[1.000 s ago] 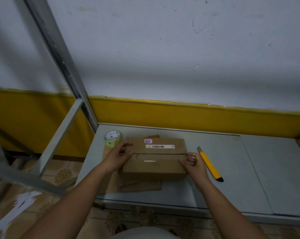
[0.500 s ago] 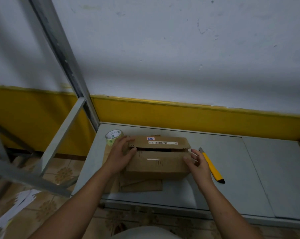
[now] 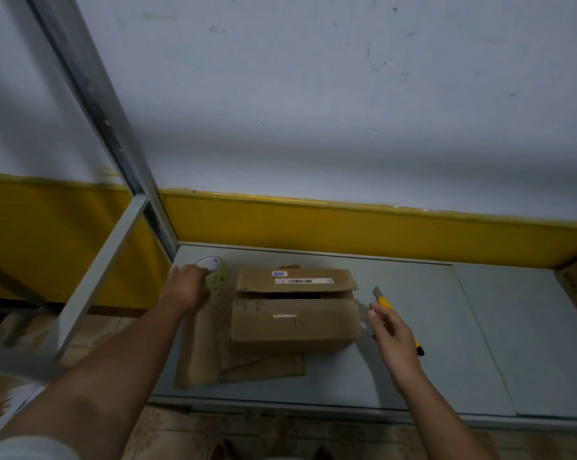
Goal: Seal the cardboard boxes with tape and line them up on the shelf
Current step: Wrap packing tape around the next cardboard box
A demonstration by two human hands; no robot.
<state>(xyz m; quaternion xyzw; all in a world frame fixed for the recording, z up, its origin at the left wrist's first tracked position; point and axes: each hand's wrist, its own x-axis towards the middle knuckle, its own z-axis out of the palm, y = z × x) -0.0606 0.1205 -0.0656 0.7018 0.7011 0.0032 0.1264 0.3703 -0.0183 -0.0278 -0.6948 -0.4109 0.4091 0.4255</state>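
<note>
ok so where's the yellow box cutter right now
In the head view, the yellow box cutter lies on the grey metal shelf, right of the brown cardboard box, partly behind the right hand.

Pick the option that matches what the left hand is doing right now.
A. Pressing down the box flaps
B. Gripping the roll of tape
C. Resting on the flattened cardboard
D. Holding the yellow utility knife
B: the left hand is closed over the roll of tape to the left of the cardboard box, whose flaps stand apart untouched, while the yellow utility knife lies on the shelf by the open right hand.
</note>
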